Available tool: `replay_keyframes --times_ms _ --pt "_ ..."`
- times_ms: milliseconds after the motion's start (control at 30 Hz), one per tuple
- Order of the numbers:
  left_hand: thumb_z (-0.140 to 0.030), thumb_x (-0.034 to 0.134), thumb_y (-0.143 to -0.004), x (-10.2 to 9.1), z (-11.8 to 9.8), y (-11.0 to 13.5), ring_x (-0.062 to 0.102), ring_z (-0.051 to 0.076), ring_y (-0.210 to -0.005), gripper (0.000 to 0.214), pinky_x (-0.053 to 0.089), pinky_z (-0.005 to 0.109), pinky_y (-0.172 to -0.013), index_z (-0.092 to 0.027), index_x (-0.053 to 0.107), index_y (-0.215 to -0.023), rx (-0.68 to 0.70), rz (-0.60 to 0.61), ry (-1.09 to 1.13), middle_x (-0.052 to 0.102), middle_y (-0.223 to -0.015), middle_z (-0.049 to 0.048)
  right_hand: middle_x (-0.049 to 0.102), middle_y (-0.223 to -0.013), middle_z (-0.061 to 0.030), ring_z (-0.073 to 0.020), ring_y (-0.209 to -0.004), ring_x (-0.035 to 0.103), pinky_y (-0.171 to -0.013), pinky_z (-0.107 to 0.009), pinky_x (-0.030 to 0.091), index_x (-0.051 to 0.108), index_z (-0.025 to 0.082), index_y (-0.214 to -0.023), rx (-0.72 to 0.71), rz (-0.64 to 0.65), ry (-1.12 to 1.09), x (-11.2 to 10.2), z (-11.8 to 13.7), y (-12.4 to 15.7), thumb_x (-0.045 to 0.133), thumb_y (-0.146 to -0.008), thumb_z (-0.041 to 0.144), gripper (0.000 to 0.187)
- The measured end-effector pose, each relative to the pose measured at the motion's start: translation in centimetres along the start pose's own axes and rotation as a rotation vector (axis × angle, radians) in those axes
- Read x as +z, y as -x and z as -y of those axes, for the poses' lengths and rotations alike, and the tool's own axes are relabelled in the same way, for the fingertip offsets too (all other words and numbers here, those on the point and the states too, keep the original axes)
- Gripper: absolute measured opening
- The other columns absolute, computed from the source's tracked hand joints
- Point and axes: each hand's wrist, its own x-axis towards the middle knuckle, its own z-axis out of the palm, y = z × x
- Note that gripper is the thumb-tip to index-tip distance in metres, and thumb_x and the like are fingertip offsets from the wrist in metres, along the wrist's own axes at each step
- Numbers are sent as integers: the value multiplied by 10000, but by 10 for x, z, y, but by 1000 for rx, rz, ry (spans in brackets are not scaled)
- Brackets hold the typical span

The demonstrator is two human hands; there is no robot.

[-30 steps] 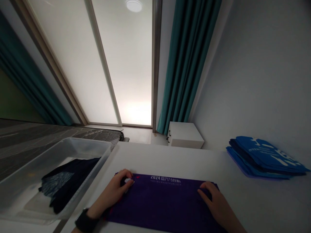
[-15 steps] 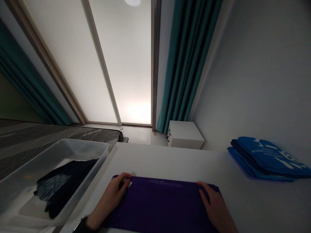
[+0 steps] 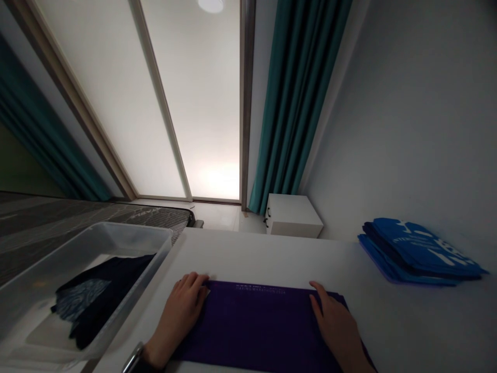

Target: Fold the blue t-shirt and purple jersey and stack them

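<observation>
A folded purple cloth [image 3: 256, 326] lies flat on the white table [image 3: 248, 254], with a thin line of white lettering ending in "MARATHON 2024" along its far edge. My left hand [image 3: 180, 313] grips the cloth's far left corner, where a small white tag [image 3: 205, 292] shows by the fingers. My right hand [image 3: 334, 326] holds its right side, fingers over the edge. The cloth's near part runs out of the picture below. A dark band is on my left wrist.
A clear plastic bin [image 3: 116, 230] holding dark folded clothes [image 3: 104, 295] stands at the table's left edge. A stack of blue folded garments [image 3: 421, 251] lies at the far right. Beyond the table are a white cabinet [image 3: 293, 215], teal curtains [image 3: 298, 98] and a frosted glass door [image 3: 194, 103].
The cloth's far edge has moved toward me with both hands, and the large white lettering is now hidden. The view has shifted slightly.
</observation>
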Motion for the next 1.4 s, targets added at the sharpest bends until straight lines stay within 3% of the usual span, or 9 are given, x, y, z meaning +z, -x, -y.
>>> replay_keyframes --times_ms 100,233,333,433,567,733,1100,1267,1400 --pt "-171 381 -944 -8 -31 -1 601 271 -1046 337 457 436 -906 -206 613 -1187 151 -53 -132 660 -1145 101 728 -1028 -86 -233 -865 689 -770 -364 506 571 215 -1261 -43 -27 41 -6 3 -2 259 -990 343 432" --pt "-198 418 -939 0 -89 2 476 246 -1298 469 351 401 -1090 -216 443 -1407 432 104 -91 514 -1432 67 690 -1093 -143 -314 -1018 628 -878 -487 459 604 185 -1236 -96 -168 119 -25 10 -2 299 -963 294 423" --pt "-278 432 -950 17 -120 4 377 246 -1388 568 288 399 -1145 -185 307 -1496 519 184 -41 390 -1531 80 654 -1204 -145 -307 -1148 564 -961 -495 413 576 190 -1301 -200 -233 55 -32 25 6 287 -954 205 452" --pt "-335 409 -975 32 -131 3 346 240 -1410 565 246 402 -1171 -165 301 -1503 525 196 1 377 -1538 92 545 -1403 -92 -246 -1325 443 -1099 -433 321 503 191 -1393 -421 -153 -24 -22 48 18 299 -946 179 491" --pt "-369 395 -987 42 -127 1 361 228 -1401 555 257 403 -1168 -180 313 -1502 499 207 28 404 -1523 81 349 -1545 -50 -232 -1418 320 -1176 -429 223 371 171 -1485 -484 14 -49 -3 68 29 285 -985 269 517" --pt "-407 405 -984 47 -116 5 317 244 -1425 598 259 433 -1165 -181 271 -1521 465 161 -17 355 -1549 84 243 -1577 -37 -236 -1451 243 -1197 -450 187 279 179 -1519 -457 96 -63 -4 64 28 255 -1013 450 574" --pt "-440 381 -1002 11 -24 15 386 233 -1392 536 278 420 -1161 -232 357 -1495 268 103 -148 413 -1516 60 253 -1575 -109 -301 -1460 183 -1181 -516 225 326 139 -1505 -265 8 -102 10 48 29 302 -971 564 682" --pt "-431 396 -999 10 -18 14 378 230 -1397 522 277 417 -1160 -261 362 -1492 247 94 -141 405 -1522 45 279 -1564 -120 -304 -1459 187 -1170 -538 230 364 131 -1487 -240 -52 -59 14 41 32 318 -964 558 676" --pt "-431 388 -1000 13 -19 14 376 234 -1398 520 282 429 -1154 -250 373 -1486 241 99 -152 397 -1525 50 287 -1556 -131 -298 -1456 201 -1174 -524 231 375 92 -1475 -216 17 -37 7 38 29 282 -968 565 700"
